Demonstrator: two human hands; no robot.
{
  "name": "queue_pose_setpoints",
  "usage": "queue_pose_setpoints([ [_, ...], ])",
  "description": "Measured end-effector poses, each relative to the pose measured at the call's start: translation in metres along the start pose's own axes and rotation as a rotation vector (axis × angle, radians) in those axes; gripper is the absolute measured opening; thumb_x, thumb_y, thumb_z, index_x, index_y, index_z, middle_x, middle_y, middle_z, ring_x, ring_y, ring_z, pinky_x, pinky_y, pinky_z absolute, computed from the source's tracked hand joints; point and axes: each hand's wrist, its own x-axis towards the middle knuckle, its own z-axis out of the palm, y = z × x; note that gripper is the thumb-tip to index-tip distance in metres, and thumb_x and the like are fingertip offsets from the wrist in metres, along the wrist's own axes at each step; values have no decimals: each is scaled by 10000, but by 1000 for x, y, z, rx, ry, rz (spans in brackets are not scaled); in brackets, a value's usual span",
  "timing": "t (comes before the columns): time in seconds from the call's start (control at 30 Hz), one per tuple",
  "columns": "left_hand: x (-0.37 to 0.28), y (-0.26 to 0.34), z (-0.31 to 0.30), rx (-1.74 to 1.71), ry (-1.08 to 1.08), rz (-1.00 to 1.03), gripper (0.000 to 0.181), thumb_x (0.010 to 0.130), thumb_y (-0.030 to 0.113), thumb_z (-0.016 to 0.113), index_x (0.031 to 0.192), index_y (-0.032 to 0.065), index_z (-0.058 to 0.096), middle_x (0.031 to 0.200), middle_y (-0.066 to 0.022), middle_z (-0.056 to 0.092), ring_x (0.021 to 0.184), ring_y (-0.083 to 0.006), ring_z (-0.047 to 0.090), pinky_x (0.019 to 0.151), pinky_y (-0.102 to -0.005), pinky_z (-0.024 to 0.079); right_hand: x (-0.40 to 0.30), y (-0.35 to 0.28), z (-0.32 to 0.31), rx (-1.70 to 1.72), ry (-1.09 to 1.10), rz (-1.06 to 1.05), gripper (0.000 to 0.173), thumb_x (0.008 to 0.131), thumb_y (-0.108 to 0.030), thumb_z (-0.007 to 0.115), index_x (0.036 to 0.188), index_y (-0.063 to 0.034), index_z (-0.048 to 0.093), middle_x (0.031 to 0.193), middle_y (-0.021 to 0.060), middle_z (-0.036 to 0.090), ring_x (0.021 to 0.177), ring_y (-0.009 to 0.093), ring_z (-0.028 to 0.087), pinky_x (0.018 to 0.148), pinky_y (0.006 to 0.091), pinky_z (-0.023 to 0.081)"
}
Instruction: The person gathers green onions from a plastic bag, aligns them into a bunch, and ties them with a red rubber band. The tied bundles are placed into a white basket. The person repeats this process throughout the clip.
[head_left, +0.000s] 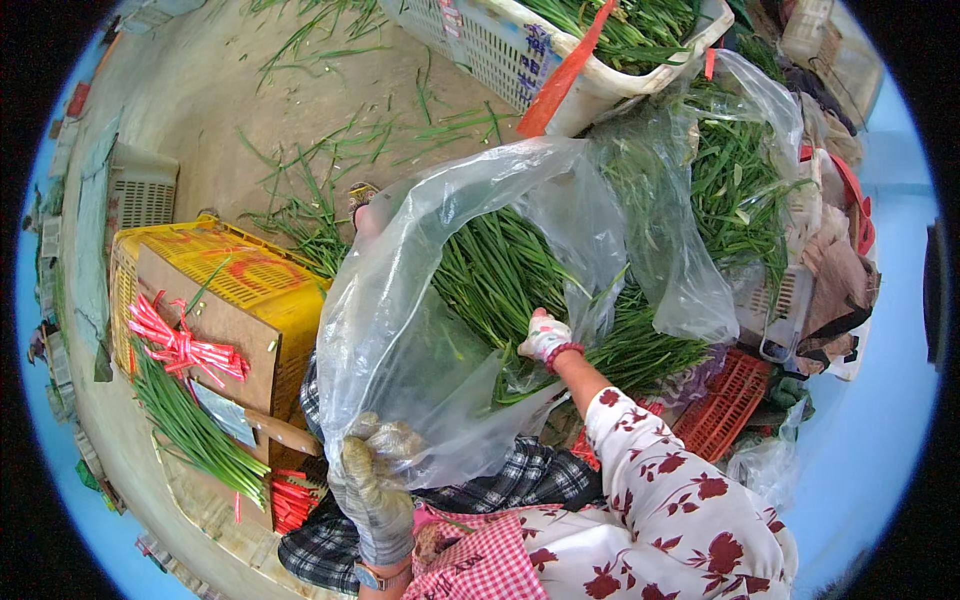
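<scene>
My left hand (375, 465), in a grey, stained work glove, grips the near edge of a large clear plastic bag (375, 300) that stands wide at its mouth. My right hand (546, 337), in a white patterned glove, is at the bag's right side, its fingers closed around the lower end of a bundle of green Chinese chives (495, 270). Part of that bundle shows through the mouth of the bag. More chives (645, 345) lie just right of my right hand. A second clear bag (660, 225) with greens is behind it.
At left a yellow plastic crate (225, 262) bears a board (255, 345) with red-and-white ties (187, 349), a chive bunch (195, 420) and a wide-bladed knife (281, 433). A white crate (480, 52) of greens stands at the top; a red basket (724, 409) is at right. Loose leaves litter the floor.
</scene>
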Motion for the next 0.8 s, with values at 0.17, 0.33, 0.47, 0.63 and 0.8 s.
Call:
queue_pose_setpoints([
  [0.17,1,-4,0,9,-13,21,359,970,345,506,1124,27,570,882,-99,631,755,-193,607,657,-320,517,10,5,54,12,207,24,727,679,-312,789,1236,-30,417,1136,207,591,1046,337,611,874,419,507],
  [0.33,0,-4,-3,14,19,51,361,976,339,495,1127,18,564,890,-107,631,760,-198,610,654,-328,525,-6,4,11,116,44,-50,747,663,-387,791,1208,-13,443,1100,208,623,1044,343,616,883,404,506],
  [0.47,2,-2,-7,16,-86,54,376,977,342,493,1142,8,550,915,-117,632,790,-211,627,672,-347,545,13,13,59,157,211,-20,732,669,-352,799,1208,-28,425,1184,230,569,1071,375,593,904,423,497],
  [0.63,-4,4,-8,51,-32,3,378,976,326,507,1160,-2,540,937,-120,641,821,-227,653,664,-362,572,15,8,28,140,-3,-18,947,660,-417,800,1370,1,332,1211,241,571,1123,358,575,958,382,472],
  [0.8,-5,19,-19,515,-16,339,491,941,257,552,1313,-32,416,1185,-173,553,1092,-279,565,937,-398,469,9,15,-67,42,-167,-271,954,585,-472,832,1266,78,451,1218,246,581,1115,321,582,954,361,465],
])
